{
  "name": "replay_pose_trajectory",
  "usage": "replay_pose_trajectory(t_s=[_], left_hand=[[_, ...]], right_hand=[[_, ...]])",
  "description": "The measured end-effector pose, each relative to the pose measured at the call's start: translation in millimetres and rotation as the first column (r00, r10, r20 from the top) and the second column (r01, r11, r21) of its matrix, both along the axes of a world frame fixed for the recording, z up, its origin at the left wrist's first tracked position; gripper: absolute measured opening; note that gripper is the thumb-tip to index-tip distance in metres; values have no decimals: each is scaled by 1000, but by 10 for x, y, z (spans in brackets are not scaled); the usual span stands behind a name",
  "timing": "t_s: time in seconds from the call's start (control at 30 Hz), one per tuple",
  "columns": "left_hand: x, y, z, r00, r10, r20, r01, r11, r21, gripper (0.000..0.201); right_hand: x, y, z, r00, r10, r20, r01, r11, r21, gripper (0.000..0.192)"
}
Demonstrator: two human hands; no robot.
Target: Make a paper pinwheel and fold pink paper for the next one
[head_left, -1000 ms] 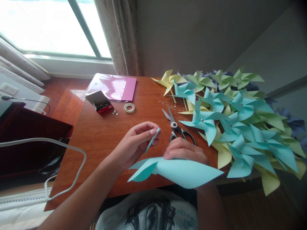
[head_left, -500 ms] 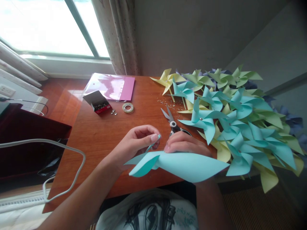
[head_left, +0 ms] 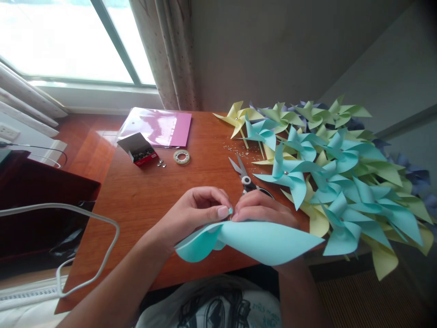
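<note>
A light-blue paper pinwheel (head_left: 262, 240) is held above the near edge of the table, its curled blades facing me. My left hand (head_left: 201, 207) pinches a small light-blue paper tip between thumb and forefinger, close to the pinwheel's middle. My right hand (head_left: 264, 209) is closed on the pinwheel's far side, its fingertips almost meeting the left ones. The pinwheel's centre and part of both hands' fingers are hidden behind the paper. Just beyond my right hand lie scissors (head_left: 245, 175) with their blades apart and handles partly covered.
Many finished pinwheels (head_left: 293, 177) in blue, yellow, green and purple fill the table's right side. Small bits (head_left: 235, 150) are scattered beside them. A red box of pins (head_left: 141, 152), a tape roll (head_left: 181, 157) and pink paper in a clear sleeve (head_left: 157, 127) lie farther back. A white cable (head_left: 111, 237) loops at left.
My left hand has brought the paper tip down and right, close against my right fingertips. The pinwheel's left blade now bends in a rounder curl.
</note>
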State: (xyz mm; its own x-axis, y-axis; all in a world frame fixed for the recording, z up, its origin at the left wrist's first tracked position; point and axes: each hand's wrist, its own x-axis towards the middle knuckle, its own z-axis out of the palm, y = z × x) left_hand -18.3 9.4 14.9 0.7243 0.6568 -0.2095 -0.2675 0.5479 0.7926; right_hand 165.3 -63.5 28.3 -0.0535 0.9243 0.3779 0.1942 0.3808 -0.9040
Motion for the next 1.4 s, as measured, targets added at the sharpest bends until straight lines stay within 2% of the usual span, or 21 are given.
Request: replay_pose_trajectory(t_s=[0.33,0.53,1.1,1.4], left_hand=[[-2,-18,0,996,-31,81,28,999,34,3],[-4,-23,30,994,-49,102,44,998,55,1],[-31,-28,52,993,-66,95,57,994,89,2],[-27,-27,35,995,-67,79,57,992,115,1]], right_hand=[[-3,5,0,1000,15,27,-16,999,40,13],[46,17,6,990,97,104,-105,992,76,15],[13,-23,24,997,75,31,-76,997,17,11],[4,-45,33,995,56,85,-58,998,19,14]])
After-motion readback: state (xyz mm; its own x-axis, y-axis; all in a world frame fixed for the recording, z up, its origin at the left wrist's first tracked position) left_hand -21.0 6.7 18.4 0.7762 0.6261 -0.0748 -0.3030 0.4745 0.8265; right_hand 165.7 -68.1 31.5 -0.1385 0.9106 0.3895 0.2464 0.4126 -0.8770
